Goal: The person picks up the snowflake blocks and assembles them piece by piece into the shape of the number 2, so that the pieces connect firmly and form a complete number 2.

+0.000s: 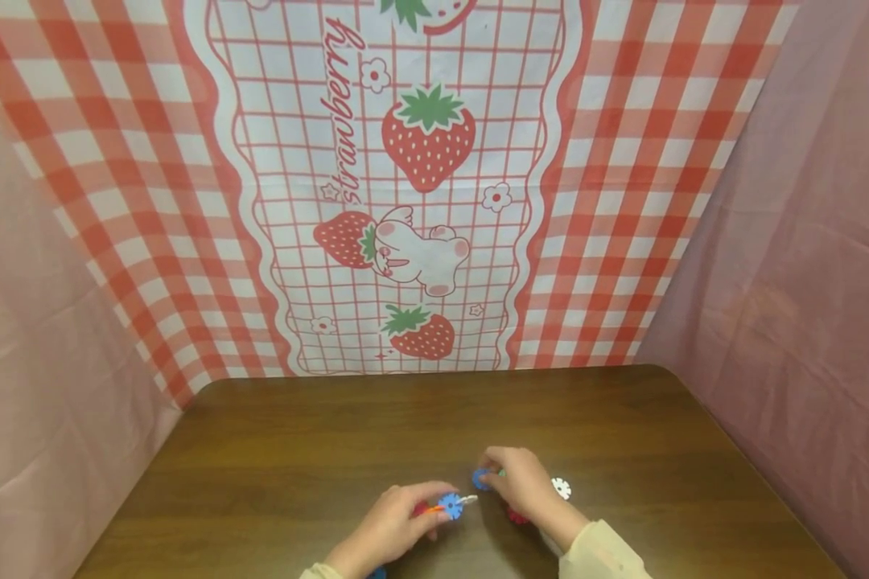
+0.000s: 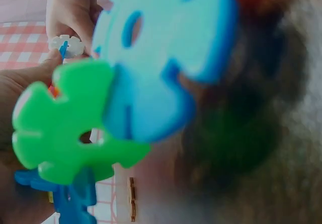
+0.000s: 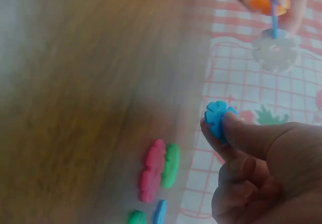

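Observation:
Near the table's front, my left hand holds a joined chain of notched plastic discs. In the right wrist view the chain shows an orange disc at the fingers, a blue disc edge-on, and a white disc at its free end. My right hand pinches a separate blue notched disc between thumb and index finger, to the right of the chain. The two pieces are apart. Large blurred blue and green discs partly block the left wrist view.
On the brown wooden table, a white disc lies right of my right hand. A pink-red disc and a green disc lie side by side. Another green piece and blue piece are close by.

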Demonstrator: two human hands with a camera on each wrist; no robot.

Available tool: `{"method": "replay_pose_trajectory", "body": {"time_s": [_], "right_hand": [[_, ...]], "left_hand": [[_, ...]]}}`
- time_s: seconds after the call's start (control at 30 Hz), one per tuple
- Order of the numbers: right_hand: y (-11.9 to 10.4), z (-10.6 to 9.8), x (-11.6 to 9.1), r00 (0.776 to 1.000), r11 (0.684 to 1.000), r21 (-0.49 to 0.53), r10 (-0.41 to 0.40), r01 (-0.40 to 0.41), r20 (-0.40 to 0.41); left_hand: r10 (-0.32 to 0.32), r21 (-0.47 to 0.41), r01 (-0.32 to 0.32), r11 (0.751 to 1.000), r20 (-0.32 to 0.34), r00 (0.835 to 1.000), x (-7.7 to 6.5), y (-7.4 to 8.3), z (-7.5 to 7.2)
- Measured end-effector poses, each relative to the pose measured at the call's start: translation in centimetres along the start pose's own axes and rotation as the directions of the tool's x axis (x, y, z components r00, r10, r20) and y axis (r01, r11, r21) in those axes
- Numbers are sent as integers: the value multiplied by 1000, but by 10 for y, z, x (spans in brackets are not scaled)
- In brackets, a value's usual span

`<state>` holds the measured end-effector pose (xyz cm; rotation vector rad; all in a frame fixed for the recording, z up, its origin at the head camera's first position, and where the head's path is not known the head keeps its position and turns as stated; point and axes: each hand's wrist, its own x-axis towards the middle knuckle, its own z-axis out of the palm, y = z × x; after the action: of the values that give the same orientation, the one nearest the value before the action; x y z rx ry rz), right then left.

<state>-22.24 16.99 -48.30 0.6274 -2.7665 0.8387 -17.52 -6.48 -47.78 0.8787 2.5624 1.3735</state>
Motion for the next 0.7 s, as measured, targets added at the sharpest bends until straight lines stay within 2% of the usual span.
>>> {"method": "replay_pose_trajectory", "body": {"time_s": [0.13, 0.23, 0.33, 0.53, 0.7], "right_hand": [[0, -7, -7, 1000, 986, 165, 6, -7, 3], [1, -12, -13, 998, 941, 335, 17, -34, 55], [1, -15, -19, 992, 884, 459, 36, -89, 123], [1, -19, -29, 975, 823, 540, 72, -178, 212], [-1, -19, -34, 968, 782, 583, 103, -220, 227]], "left_hand": [[-12, -24, 12, 1000, -11, 1000, 0, 0, 1], [-19, -50, 19, 999, -14, 1000, 1, 1, 1], [-19, -64, 18, 998, -14, 1000, 1, 1, 1], [-18, -66, 17, 998, -16, 1000, 1, 0, 1], [-7, -71, 6, 997, -16, 1000, 1, 0, 2]]}}
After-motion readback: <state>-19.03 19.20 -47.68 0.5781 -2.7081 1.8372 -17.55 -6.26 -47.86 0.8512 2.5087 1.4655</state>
